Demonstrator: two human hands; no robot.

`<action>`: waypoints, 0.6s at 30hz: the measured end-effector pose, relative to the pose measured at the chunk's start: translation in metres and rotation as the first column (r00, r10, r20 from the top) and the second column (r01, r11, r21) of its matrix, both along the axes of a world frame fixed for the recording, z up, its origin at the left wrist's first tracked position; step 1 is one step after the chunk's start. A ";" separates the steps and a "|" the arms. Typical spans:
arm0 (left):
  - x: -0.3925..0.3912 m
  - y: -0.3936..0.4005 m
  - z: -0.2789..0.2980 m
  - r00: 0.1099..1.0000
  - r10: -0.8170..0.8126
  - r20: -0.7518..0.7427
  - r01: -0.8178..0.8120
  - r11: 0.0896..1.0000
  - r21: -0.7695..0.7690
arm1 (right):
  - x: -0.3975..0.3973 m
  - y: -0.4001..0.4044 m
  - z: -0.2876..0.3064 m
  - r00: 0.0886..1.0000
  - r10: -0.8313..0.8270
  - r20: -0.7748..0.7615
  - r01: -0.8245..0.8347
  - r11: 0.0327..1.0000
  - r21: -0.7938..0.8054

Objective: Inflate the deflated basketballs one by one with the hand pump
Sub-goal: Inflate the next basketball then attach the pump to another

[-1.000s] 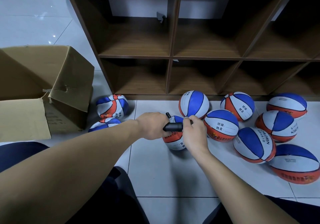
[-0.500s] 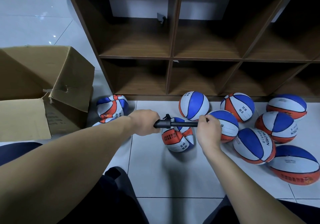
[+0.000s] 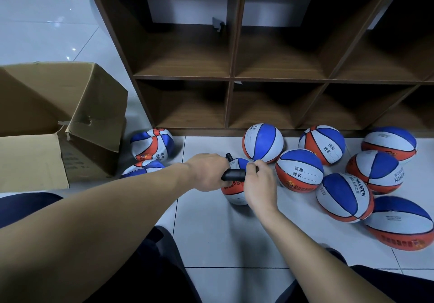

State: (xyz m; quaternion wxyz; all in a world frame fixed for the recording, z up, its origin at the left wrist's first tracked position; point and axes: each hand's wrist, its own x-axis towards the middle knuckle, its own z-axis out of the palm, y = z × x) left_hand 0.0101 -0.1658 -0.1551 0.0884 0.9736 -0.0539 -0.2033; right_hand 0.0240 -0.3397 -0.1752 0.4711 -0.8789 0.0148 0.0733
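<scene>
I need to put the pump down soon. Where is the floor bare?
Bare tile lies before the ball being pumped, between the forearms, and behind it up to the shelf. Right is crowded with basketballs; left, two balls hug the cardboard box.

Bare forearms, dark trousers

Both forearms are bare to the frame edge, with no sleeves, watch or rings showing on the left hand (image 3: 207, 172) or right hand (image 3: 258, 186). Dark navy trousers (image 3: 150, 267) cover the legs at six o'clock, plain and unmarked.
</scene>
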 end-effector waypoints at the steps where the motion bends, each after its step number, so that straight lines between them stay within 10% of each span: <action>1: 0.000 -0.001 0.001 1.000 -0.001 -0.002 0.001 1.000 -0.002 | 0.000 0.001 0.000 1.000 0.002 -0.003 -0.002 1.000 0.001; 18: -0.001 0.027 -0.007 0.990 0.102 -0.101 -0.107 0.993 -0.046 | 0.026 -0.036 0.007 1.000 -0.025 -0.010 0.025 0.999 0.027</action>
